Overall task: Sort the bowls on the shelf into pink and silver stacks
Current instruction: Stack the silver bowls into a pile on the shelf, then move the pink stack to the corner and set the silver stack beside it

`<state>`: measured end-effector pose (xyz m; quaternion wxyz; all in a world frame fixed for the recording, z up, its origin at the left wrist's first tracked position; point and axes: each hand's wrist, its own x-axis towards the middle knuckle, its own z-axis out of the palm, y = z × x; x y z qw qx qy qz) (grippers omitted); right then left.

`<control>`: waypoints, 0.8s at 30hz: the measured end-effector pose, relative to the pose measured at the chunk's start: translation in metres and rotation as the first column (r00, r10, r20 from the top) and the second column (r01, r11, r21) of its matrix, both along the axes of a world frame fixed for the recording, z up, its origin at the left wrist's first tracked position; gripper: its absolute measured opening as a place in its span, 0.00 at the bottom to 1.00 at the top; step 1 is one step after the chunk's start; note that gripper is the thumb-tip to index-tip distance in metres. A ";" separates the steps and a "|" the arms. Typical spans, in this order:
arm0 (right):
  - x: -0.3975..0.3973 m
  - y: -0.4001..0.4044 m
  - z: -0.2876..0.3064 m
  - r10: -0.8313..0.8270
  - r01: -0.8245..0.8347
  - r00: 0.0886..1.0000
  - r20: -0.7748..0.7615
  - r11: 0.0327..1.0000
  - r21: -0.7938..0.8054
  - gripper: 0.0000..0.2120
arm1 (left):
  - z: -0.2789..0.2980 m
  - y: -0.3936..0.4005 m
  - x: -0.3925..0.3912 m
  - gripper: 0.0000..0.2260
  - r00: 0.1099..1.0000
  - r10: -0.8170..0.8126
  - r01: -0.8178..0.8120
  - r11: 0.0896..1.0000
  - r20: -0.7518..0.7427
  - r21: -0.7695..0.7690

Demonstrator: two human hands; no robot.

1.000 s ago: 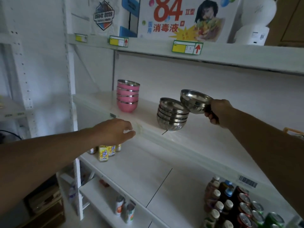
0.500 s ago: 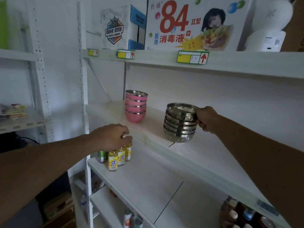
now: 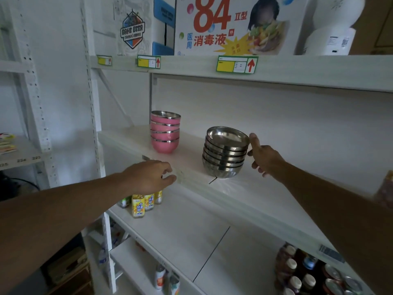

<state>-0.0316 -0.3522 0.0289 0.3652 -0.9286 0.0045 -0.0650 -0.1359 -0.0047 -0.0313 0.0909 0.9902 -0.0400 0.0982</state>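
Observation:
A stack of several pink bowls (image 3: 165, 133) with steel rims stands on the white middle shelf (image 3: 191, 154), toward the left. To its right is a stack of several silver bowls (image 3: 225, 154), leaning a little. My right hand (image 3: 264, 158) hovers just right of the silver stack with fingers spread; the thumb is near the top bowl's rim and holds nothing. My left hand (image 3: 151, 177) rests on the shelf's front edge, fingers curled over it, below the pink stack.
Boxes and a white appliance (image 3: 331, 26) sit on the upper shelf (image 3: 297, 69) with price tags. Yellow drink bottles (image 3: 138, 205) stand on the lower shelf at left. Bottles and cans (image 3: 308, 273) crowd the lower right. A second shelving unit (image 3: 23, 150) stands left.
My right hand set the silver bowl on top of the silver stack, then let go and opened beside it. My left hand stayed on the shelf edge.

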 end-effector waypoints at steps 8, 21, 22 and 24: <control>-0.052 -0.023 -0.040 0.116 -0.095 0.991 0.059 0.956 -0.279 0.49 | -0.023 -0.023 -0.006 0.25 0.997 -0.075 0.074 0.996 -0.016 -0.056; -0.085 -0.007 -0.062 0.347 -0.243 0.916 0.203 0.880 -0.408 0.37 | -0.023 -0.036 -0.051 0.24 0.998 0.059 -0.060 0.997 -0.014 -0.046; -0.085 -0.004 -0.061 0.376 -0.272 0.903 0.208 0.875 -0.402 0.36 | -0.018 -0.038 -0.056 0.23 0.997 0.072 -0.074 0.996 -0.027 -0.045; -0.087 0.004 -0.062 0.434 -0.335 0.874 0.221 0.865 -0.374 0.33 | -0.010 -0.044 -0.068 0.18 0.993 0.101 -0.102 0.995 -0.053 -0.016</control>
